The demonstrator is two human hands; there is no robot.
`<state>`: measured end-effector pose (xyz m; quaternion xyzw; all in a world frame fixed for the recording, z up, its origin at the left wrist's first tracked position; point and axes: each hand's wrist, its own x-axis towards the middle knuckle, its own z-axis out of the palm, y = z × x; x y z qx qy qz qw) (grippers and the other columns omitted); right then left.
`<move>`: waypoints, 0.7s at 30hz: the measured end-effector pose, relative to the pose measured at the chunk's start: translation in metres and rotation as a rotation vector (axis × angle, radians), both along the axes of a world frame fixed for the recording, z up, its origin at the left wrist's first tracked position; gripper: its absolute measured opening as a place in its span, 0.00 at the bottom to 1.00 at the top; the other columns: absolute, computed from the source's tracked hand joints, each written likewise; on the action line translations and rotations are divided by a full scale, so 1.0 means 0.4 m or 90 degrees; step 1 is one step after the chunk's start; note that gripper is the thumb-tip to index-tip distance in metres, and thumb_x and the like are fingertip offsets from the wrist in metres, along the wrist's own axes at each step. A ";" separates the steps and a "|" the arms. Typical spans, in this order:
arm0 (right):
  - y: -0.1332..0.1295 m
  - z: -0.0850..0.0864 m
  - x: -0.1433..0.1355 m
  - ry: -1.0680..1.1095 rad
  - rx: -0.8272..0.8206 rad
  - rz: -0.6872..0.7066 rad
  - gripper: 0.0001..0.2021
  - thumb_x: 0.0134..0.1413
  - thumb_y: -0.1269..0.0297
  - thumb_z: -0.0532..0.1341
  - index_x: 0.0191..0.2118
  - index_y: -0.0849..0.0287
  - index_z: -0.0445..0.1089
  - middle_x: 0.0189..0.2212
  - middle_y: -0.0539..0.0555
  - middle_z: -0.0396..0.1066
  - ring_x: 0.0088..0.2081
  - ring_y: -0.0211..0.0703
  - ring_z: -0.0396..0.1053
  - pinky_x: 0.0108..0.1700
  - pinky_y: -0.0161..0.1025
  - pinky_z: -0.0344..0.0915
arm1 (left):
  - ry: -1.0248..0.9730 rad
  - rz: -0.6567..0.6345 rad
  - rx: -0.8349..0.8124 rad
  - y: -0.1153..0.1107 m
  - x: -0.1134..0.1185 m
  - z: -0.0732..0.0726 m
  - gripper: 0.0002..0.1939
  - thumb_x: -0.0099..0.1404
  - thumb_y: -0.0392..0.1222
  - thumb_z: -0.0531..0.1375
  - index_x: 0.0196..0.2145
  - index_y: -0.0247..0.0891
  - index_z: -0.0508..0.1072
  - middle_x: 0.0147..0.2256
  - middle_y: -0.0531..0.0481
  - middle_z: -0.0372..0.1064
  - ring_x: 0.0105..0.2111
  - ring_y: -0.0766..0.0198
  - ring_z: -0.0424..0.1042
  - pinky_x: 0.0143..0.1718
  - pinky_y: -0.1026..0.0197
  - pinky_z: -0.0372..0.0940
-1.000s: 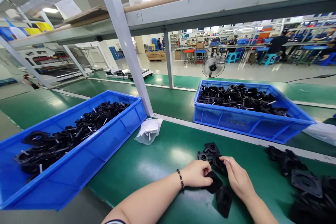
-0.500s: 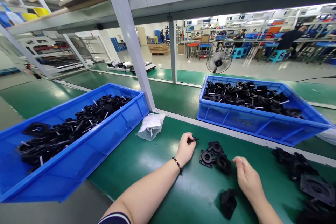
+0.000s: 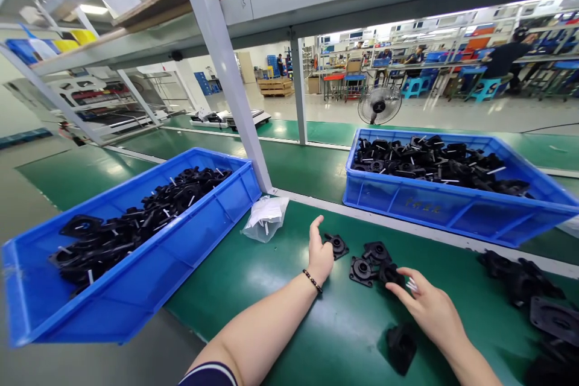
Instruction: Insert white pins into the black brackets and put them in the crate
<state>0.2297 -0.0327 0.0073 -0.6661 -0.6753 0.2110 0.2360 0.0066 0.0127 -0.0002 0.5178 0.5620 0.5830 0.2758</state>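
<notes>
While the factory floor behind stays busy with stools, benches, a standing fan (image 3: 379, 105) and a few people far off, the near side is a green worktop (image 3: 289, 289) under a grey metal frame with a slanted post (image 3: 226, 66). Two blue crates sit on it: the left crate (image 3: 136, 265) is tilted towards the camera and full of black plastic parts with little white pins, and the right crate (image 3: 456, 205) at the back holds a similar pile. A small clear bag (image 3: 266, 220) of white pins lies at the foot of the post.

The left hand (image 3: 320, 253) is stretched forward, beaded bracelet on the wrist, fingers open and spread apart, with its fingertips right at a black square part (image 3: 337, 245) lying flat on the worktop; it's touching or just about touching, hard to tell which. The right hand (image 3: 429, 307) sits lower and to the right, fingers loosely curled, pinching a few white pins (image 3: 411, 284) at the fingertips.

That black part is flat and squarish with a round raised hub in the middle. Just beside it to the right is a small cluster of the same parts (image 3: 373, 262), another one (image 3: 400, 347) lies nearer the camera by the right wrist, and a bigger heap (image 3: 534, 295) is over at the right edge
</notes>
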 end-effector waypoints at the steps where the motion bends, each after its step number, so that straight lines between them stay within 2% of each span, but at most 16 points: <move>1: 0.001 -0.001 -0.001 -0.009 -0.015 0.009 0.20 0.41 0.43 0.57 0.37 0.51 0.67 0.12 0.47 0.64 0.25 0.50 0.71 0.26 0.38 0.63 | 0.017 -0.004 0.043 -0.003 0.002 0.002 0.31 0.46 0.25 0.46 0.50 0.36 0.58 0.53 0.43 0.56 0.56 0.60 0.54 0.58 0.52 0.50; 3: 0.003 -0.007 0.000 -0.029 -0.034 0.011 0.23 0.40 0.44 0.58 0.41 0.52 0.67 0.16 0.48 0.68 0.31 0.52 0.72 0.28 0.38 0.64 | 0.089 -0.088 0.136 -0.021 0.013 0.005 0.22 0.49 0.27 0.46 0.42 0.36 0.64 0.44 0.45 0.65 0.47 0.61 0.64 0.51 0.55 0.59; 6: 0.008 -0.026 0.008 -0.048 -0.051 0.014 0.26 0.40 0.46 0.58 0.46 0.53 0.66 0.24 0.50 0.73 0.32 0.52 0.72 0.29 0.38 0.65 | 0.257 -0.341 0.188 -0.071 0.045 0.004 0.11 0.54 0.32 0.48 0.32 0.37 0.68 0.29 0.49 0.69 0.31 0.65 0.69 0.35 0.63 0.64; 8: 0.013 -0.037 0.014 -0.053 -0.051 0.031 0.24 0.43 0.49 0.57 0.47 0.53 0.65 0.27 0.51 0.74 0.30 0.51 0.72 0.28 0.39 0.65 | 0.379 -0.501 0.173 -0.106 0.069 -0.001 0.08 0.55 0.39 0.53 0.33 0.38 0.69 0.26 0.52 0.69 0.27 0.67 0.68 0.30 0.66 0.63; 9: 0.014 -0.041 0.016 -0.053 -0.045 0.034 0.23 0.44 0.51 0.56 0.47 0.53 0.65 0.28 0.51 0.74 0.29 0.50 0.72 0.28 0.39 0.65 | 0.427 -0.560 0.161 -0.120 0.078 -0.003 0.10 0.55 0.42 0.55 0.36 0.39 0.69 0.26 0.54 0.69 0.27 0.67 0.69 0.28 0.67 0.63; 11: 0.015 -0.040 0.019 -0.043 -0.025 0.022 0.20 0.45 0.52 0.54 0.44 0.53 0.67 0.27 0.51 0.74 0.28 0.50 0.72 0.28 0.39 0.64 | 0.482 -0.619 0.148 -0.135 0.089 -0.007 0.15 0.54 0.49 0.57 0.39 0.41 0.69 0.26 0.56 0.69 0.27 0.67 0.69 0.27 0.67 0.62; 13: 0.014 -0.031 0.023 -0.016 -0.007 -0.024 0.18 0.44 0.50 0.54 0.39 0.52 0.69 0.24 0.50 0.73 0.27 0.50 0.71 0.27 0.39 0.63 | 0.489 -0.586 0.164 -0.130 0.086 -0.005 0.14 0.55 0.47 0.56 0.38 0.40 0.69 0.27 0.54 0.69 0.29 0.66 0.69 0.30 0.66 0.63; 15: 0.013 -0.022 0.029 0.032 0.009 -0.087 0.16 0.41 0.49 0.56 0.33 0.53 0.70 0.20 0.50 0.70 0.24 0.48 0.69 0.25 0.38 0.62 | 0.463 -0.458 0.171 -0.108 0.070 0.000 0.12 0.55 0.39 0.53 0.38 0.38 0.69 0.32 0.49 0.70 0.36 0.63 0.69 0.40 0.61 0.63; 16: 0.013 -0.019 0.034 0.060 0.013 -0.115 0.16 0.41 0.49 0.56 0.32 0.53 0.70 0.18 0.50 0.69 0.22 0.46 0.68 0.24 0.37 0.61 | 0.446 -0.373 0.152 -0.093 0.059 0.003 0.16 0.53 0.34 0.51 0.40 0.37 0.69 0.38 0.47 0.69 0.42 0.60 0.67 0.47 0.57 0.60; 18: 0.016 -0.023 0.047 0.135 0.003 -0.151 0.15 0.41 0.50 0.57 0.29 0.55 0.70 0.15 0.48 0.64 0.18 0.41 0.62 0.21 0.35 0.57 | 0.421 -0.224 0.064 -0.061 0.034 0.006 0.29 0.47 0.28 0.50 0.49 0.37 0.64 0.51 0.44 0.61 0.54 0.55 0.56 0.57 0.47 0.47; 19: 0.019 -0.027 0.055 0.185 -0.015 -0.155 0.15 0.42 0.50 0.57 0.28 0.57 0.69 0.13 0.47 0.60 0.16 0.39 0.59 0.19 0.34 0.54 | 0.416 -0.186 0.006 -0.046 0.023 0.005 0.34 0.45 0.27 0.49 0.53 0.37 0.60 0.55 0.43 0.56 0.58 0.53 0.49 0.59 0.43 0.40; 21: 0.026 -0.039 0.068 0.290 -0.076 -0.133 0.16 0.41 0.49 0.57 0.26 0.59 0.68 0.10 0.45 0.53 0.13 0.34 0.50 0.16 0.33 0.47 | 0.420 -0.187 -0.089 -0.024 0.008 -0.003 0.40 0.42 0.25 0.49 0.57 0.36 0.53 0.58 0.43 0.51 0.61 0.53 0.41 0.60 0.41 0.32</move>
